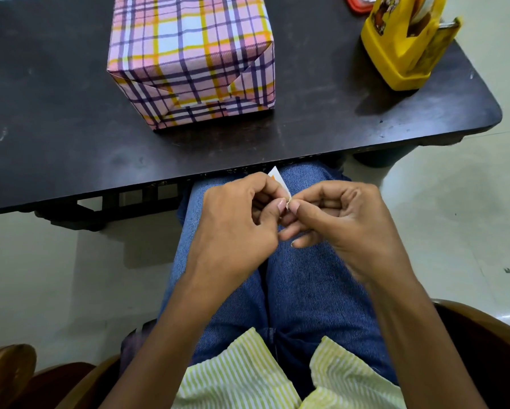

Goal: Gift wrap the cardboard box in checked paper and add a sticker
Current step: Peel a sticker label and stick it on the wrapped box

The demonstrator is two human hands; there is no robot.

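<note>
1. We see the cardboard box (188,60) fully covered in checked paper of pink, purple and yellow. It stands on the dark table (321,119), left of the middle and back from the near edge, with its folded end flaps facing us.
2. The sticker (278,181) is a small white piece with an orange mark. It is held over the lap, just in front of the table's near edge and well apart from the box.
3. The left hand (236,222) has its fingers curled and pinches the sticker's lower end between thumb and forefinger.
4. The right hand (342,222) pinches that same lower end, its thumb tip meeting the left thumb tip, with the other fingers curled beneath (we cannot tell whether any backing has parted from the sticker).
5. A yellow tape dispenser (407,45) stands near the table's right end, and a red-rimmed lid (357,4) shows at the top edge beside it.
6. Below the hands we see blue jeans (306,290) and the hem of a green-and-white striped shirt (247,376).
</note>
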